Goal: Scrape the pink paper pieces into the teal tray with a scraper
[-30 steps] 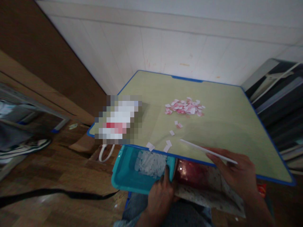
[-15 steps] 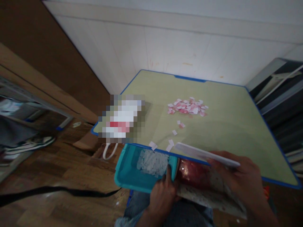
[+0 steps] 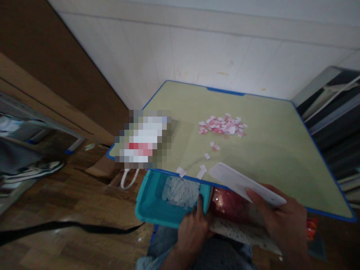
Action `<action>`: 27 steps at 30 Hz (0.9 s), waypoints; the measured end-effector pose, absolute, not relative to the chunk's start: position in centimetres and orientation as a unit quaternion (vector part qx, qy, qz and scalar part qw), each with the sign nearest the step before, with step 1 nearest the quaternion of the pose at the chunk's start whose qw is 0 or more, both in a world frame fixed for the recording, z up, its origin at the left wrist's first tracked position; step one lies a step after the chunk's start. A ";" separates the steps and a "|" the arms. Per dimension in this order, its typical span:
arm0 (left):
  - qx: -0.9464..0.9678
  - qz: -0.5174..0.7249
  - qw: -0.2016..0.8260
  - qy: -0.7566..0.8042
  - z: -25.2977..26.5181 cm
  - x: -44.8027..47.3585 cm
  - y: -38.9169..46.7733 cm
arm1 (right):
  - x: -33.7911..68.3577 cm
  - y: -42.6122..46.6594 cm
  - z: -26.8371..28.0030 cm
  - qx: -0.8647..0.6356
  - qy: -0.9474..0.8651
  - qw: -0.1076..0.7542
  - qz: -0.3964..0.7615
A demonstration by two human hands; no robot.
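Observation:
My right hand (image 3: 284, 217) is closed round one end of a long, flat white plastic strip (image 3: 247, 183), thumb on top. The strip's other end lies low over the front of the table. My left hand (image 3: 194, 227) grips the right end of a teal plastic tub (image 3: 146, 213), its index finger stretched over the rim. A heap of small white paper-like pieces (image 3: 181, 193) lies in the tub, just below the table edge. On the tabletop (image 3: 281, 150) sits a pile of pink and white pieces (image 3: 222, 125); several loose white pieces (image 3: 206, 156) trail toward the tub.
At the table's left end is a blurred-out white and red object (image 3: 143, 138). Under the front edge there is a glossy red thing (image 3: 227, 202). A black strap (image 3: 70, 225) crosses the wooden floor. At far left shows a person's shoe (image 3: 47, 168). A white wall backs the table.
My right hand has tilted the white strip so more of its flat face shows, and its far end has risen slightly. The left hand and tub have stayed put.

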State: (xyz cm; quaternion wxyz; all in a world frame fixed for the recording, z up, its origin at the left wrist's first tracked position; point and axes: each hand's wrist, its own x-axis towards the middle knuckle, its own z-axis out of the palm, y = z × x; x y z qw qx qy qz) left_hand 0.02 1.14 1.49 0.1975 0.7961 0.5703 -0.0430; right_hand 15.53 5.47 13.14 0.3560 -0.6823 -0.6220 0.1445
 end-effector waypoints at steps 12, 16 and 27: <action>0.800 -0.035 0.183 0.570 1.4 0.0 1.0 | 14.3 5.4 13.5 -0.686 -0.621 0.351 0.144; 0.802 -0.039 0.185 0.567 1.1 -0.1 1.1 | 14.0 5.8 13.8 -0.669 -0.642 0.339 0.161; 0.800 -0.045 0.186 0.569 1.6 0.0 1.2 | 13.6 5.8 13.1 -0.605 -0.705 0.331 0.165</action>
